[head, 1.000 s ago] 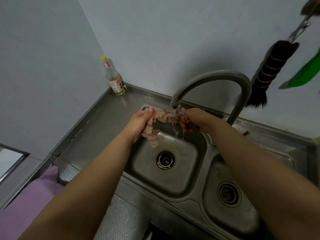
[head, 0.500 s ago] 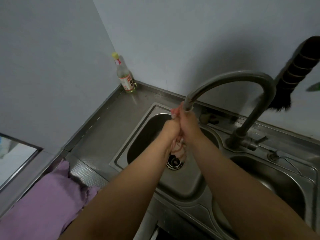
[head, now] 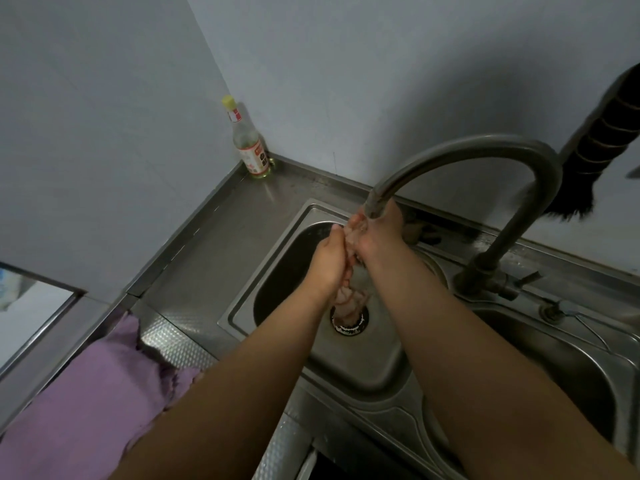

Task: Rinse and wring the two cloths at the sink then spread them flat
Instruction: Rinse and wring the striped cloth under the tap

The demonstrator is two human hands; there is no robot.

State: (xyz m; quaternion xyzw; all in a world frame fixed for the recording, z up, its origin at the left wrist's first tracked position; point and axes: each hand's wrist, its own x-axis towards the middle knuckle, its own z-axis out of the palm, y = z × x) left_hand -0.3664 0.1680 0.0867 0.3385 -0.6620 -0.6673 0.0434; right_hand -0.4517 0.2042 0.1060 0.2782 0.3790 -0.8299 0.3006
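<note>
Presently at the sink (head: 363,372), left basin: one pale pink cloth (head: 349,296), bunched and twisted, held upright under the spout of the curved faucet (head: 464,150). Left hand (head: 329,261): fingers curled round the cloth's middle. Right hand (head: 375,239): closed round the cloth's upper end, just below the spout. Both hands are pressed close together; the cloth's lower tail hangs down over the drain (head: 349,322). Second item: one purple cloth (head: 79,407), lying rumpled on the steel desk (head: 207,244) at the left, well apart from the basin. Also present: one clear bottle (head: 250,147) with a yellow cap, upright in the far corner by the wall; one dark brush (head: 602,147) hanging at the right wall; a second basin at the right.
</note>
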